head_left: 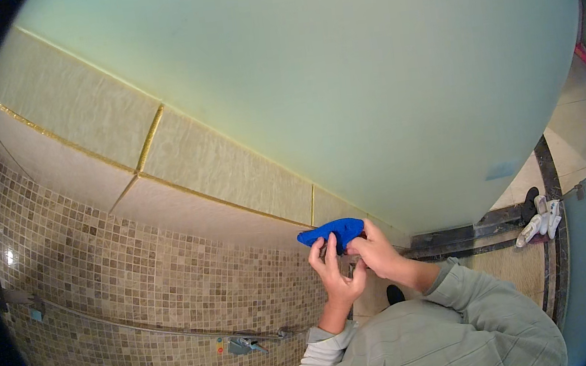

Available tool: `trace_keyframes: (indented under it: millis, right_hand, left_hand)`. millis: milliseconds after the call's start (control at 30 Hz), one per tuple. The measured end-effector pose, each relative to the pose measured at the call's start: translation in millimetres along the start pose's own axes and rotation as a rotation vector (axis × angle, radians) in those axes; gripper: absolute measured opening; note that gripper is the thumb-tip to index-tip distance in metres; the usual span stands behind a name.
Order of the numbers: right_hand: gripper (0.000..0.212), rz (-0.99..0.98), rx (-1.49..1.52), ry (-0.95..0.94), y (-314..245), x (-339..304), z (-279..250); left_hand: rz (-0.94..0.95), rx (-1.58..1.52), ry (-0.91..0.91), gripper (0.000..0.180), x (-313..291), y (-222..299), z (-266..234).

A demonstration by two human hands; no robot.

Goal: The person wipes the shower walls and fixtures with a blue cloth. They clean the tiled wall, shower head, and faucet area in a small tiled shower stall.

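A bunched blue cloth [342, 231] is between my two hands, in front of the tiled ledge. My left hand [338, 279] holds its lower left side, with fingers bent up against the fabric. At the cloth's right end, my right hand [379, 251] grips it with thumb and fingers. A small dark bit shows at the cloth's edge by my right fingers; I cannot make out what it is.
A large frosted glass panel [339, 84] rises behind the pale ledge [226, 165] with gold joint lines. Brown mosaic tiles [175, 290] carry a metal rail [158, 330] at lower left. White shoes [542, 221] sit by the dark stone border at right.
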State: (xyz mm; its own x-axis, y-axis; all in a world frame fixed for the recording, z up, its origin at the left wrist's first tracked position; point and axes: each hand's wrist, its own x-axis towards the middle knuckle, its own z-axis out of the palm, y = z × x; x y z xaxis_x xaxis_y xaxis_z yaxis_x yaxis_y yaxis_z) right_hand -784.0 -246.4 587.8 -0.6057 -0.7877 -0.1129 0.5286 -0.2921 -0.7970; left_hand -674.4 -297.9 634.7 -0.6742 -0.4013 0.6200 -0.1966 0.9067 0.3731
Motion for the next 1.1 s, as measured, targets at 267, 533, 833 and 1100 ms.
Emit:
trace_keyframes:
  millis: [267,533,833,1100]
  right_hand:
    - [0.020,0.024,-0.034,0.008,-22.0,0.4,1.9]
    - [0.029,-0.612,-0.391,0.142,-62.4,7.1,6.5]
    - [0.062,-0.909,-0.703,0.088,-62.3,2.1,87.8]
    - [0.047,-0.691,-0.559,0.543,37.6,14.0,92.4]
  left_hand:
    - [-0.091,-0.187,-0.139,0.087,-6.9,4.6,-12.4]
    - [-0.131,-0.215,-0.210,0.077,-25.3,-4.0,-7.8]
    - [0.092,-0.362,-0.267,0.042,-22.6,-56.5,-27.0]
    - [0.026,-0.478,-0.341,0.038,-40.6,-142.1,-88.3]
